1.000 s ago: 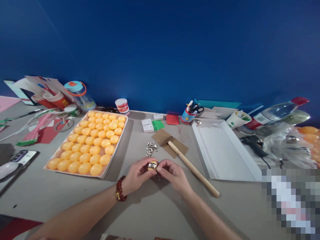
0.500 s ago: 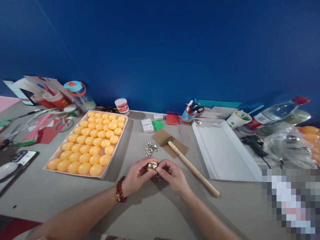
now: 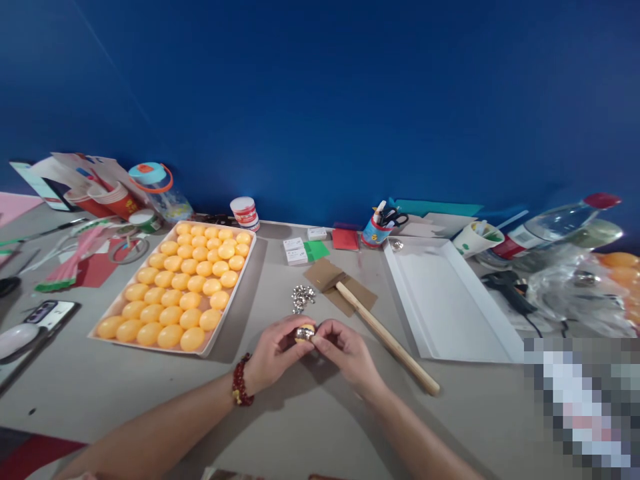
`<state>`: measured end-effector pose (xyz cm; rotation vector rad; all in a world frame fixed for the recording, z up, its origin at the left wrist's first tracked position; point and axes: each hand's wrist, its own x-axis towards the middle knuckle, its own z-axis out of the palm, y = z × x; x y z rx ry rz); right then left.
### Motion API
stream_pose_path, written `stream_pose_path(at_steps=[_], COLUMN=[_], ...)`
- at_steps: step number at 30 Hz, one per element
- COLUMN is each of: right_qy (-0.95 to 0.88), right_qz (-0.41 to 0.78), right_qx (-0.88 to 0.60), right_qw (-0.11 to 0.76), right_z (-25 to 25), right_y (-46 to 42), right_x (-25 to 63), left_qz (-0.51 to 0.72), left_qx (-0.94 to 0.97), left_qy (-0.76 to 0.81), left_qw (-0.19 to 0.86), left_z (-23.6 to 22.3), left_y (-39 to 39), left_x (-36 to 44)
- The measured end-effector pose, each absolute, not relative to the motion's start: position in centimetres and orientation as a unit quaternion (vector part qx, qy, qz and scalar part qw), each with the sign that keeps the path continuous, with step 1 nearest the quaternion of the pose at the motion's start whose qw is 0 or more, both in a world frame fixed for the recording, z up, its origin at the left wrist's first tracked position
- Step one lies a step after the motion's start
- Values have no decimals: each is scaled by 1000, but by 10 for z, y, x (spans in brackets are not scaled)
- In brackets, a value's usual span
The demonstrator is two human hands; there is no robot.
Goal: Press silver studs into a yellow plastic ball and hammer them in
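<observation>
Between the thumb and fingers of my left hand [image 3: 274, 350] is a small orange ball [image 3: 305, 333] with shiny silver pieces across its front. My right hand [image 3: 349, 350] is closed in a pinch at the ball's right edge; whatever lies between its fingertips is too small to make out. Just beyond my hands lies a loose pile of small silver metal pieces [image 3: 303, 295], which look like thumbtacks. To the left, a shallow white tray [image 3: 215, 337] holds rows of similar plain orange balls [image 3: 189, 301].
Right of my hands a hammer [image 3: 387, 338] rests with its head on brown cardboard [image 3: 325, 273]. Farther right is a shallow white box [image 3: 453, 300]. Small white boxes [image 3: 295, 251], a pen cup [image 3: 375, 231] and a white jar [image 3: 245, 213] stand along the back. A glue gun [image 3: 510, 291] lies right.
My hands and the ball hold almost the same place and grip. The whole view has shifted very slightly.
</observation>
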<state>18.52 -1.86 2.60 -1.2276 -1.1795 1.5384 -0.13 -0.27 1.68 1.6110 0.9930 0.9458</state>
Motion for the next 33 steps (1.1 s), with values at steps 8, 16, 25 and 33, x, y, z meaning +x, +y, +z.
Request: stream_pose_path(at_steps=[8,16,25,33], right_qy=[-461,-454,-667,-743], right_qz=[605,616,255,8], right_qx=[-499,-484,-598,-657], right_qw=[414,424,365,127], right_z=[29,28,38,18], right_y=[-20,-20,5,12], right_x=[184,187,230,253], left_qz=[386,406,447,466], left_qx=[673,641,514,497], left_qy=[402,376,289,273], left_qw=[486,532,672,679], left_z=[18,14,14,10], left_y=[-3,-2,-3,0], left_x=[-2,-2,-1,-3])
